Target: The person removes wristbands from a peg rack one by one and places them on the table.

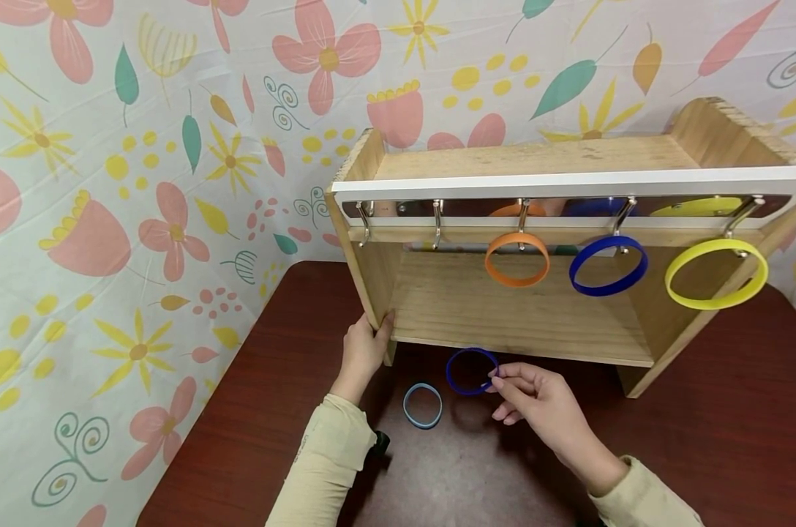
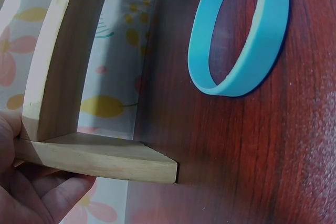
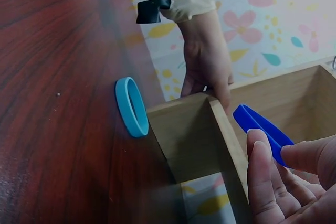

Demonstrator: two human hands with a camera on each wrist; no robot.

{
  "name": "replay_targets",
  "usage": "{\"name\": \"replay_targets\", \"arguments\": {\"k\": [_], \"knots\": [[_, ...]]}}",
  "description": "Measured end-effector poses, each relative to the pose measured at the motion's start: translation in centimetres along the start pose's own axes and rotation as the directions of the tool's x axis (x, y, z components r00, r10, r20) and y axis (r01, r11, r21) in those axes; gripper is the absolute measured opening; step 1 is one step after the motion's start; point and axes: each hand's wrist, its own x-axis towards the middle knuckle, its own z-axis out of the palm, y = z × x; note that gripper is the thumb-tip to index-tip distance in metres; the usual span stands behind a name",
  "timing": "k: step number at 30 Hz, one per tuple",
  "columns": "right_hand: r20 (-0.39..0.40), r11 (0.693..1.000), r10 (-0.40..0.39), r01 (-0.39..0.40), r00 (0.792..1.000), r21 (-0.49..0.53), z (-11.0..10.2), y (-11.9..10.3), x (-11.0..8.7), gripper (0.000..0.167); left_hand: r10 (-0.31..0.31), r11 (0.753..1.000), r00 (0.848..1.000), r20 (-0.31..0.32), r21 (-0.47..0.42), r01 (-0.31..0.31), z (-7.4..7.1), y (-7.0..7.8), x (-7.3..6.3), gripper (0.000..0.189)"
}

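Observation:
Between thumb and fingers, my right hand [image 1: 536, 402] pinches a dark blue silicone wristband [image 1: 449, 372], held up in front of the lower shelf. The right wrist view shows that blue band [image 3: 257, 121] tilted at the fingertips. My left hand [image 1: 363, 350] grips the left side panel of a small wooden shelf [image 1: 516, 300] near its bottom; in the left wrist view its fingers wrap the wood's edge [image 2: 105, 158]. A light blue wristband [image 1: 407, 410] lies on the table between the hands. Orange [image 1: 518, 282], blue [image 1: 609, 288] and yellow [image 1: 714, 301] wristbands hang from hooks on the shelf's front rail.
Two hooks at the rail's left, the outer hook [image 1: 363, 227] and the inner hook [image 1: 437, 227], hold no band. A dark red-brown wooden table [image 1: 240, 439] carries the shelf. Behind it hangs a flower-patterned cloth [image 1: 227, 132].

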Motion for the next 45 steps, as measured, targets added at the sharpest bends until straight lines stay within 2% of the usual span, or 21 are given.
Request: {"name": "replay_targets", "arguments": {"k": [4,10,17,24,32,38,45], "knots": [[0.011,1.000,0.001,-0.001,1.000,0.023,0.2,0.3,-0.2,0.028,0.019,1.000,1.000,-0.017,0.003,-0.019,0.0,0.0,0.0,0.029],[0.013,0.999,0.005,-0.006,1.000,0.035,0.3,0.8,-0.2,0.027,-0.010,1.000,1.000,0.010,0.002,0.010,-0.1,0.1,0.0,0.029],[0.011,0.998,0.065,-0.065,0.998,0.022,0.4,1.2,0.0,0.025,-0.022,1.000,0.999,0.023,0.001,0.022,-0.1,0.1,0.1,0.030],[0.019,0.997,0.073,-0.073,0.997,0.029,0.3,1.8,-0.1,0.032,-0.023,1.000,1.000,0.021,0.005,0.022,-0.1,0.1,0.0,0.031],[0.029,0.995,0.096,-0.097,0.995,0.026,0.5,2.2,0.0,0.031,-0.019,1.000,1.000,0.013,0.018,0.019,-0.1,0.2,0.1,0.030],[0.061,0.997,0.082,-0.082,0.995,0.000,0.5,2.8,0.1,0.033,-0.012,1.000,1.000,0.004,0.019,0.012,-0.1,0.2,0.1,0.030],[0.086,0.995,0.104,-0.104,0.991,-0.003,0.8,3.5,0.2,0.033,-0.015,1.000,1.000,0.006,0.013,0.015,-0.1,0.1,0.0,0.030]]}}
